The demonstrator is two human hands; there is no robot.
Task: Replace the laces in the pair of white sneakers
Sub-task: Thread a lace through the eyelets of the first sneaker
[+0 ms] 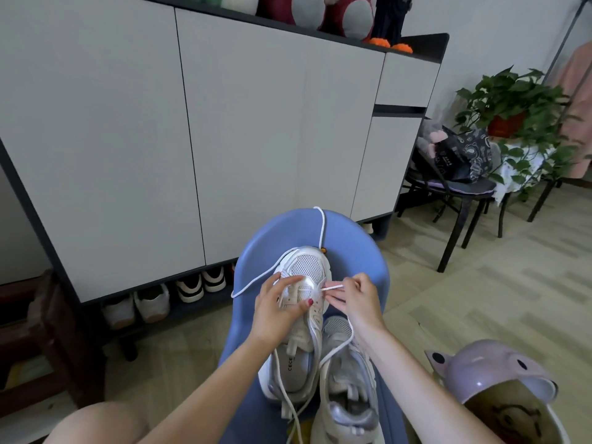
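Two white sneakers lie on a blue stool (349,248). The left sneaker (302,318) points away from me, and my left hand (278,307) grips its upper by the eyelets. My right hand (357,299) pinches the tip of a white lace (331,286) right beside the sneaker's right eyelet row. That lace runs back under my right wrist. Another stretch of white lace (321,229) trails over the stool's far edge and loops to the left. The right sneaker (347,386) lies beside the first, nearer to me.
A tall white cabinet (224,139) stands behind the stool, with several shoes (166,299) in its bottom gap. A purple lidded bin (499,389) is at lower right. A black chair (458,193) with bags and a potted plant (509,104) stand at right. My bare knee (96,424) shows at lower left.
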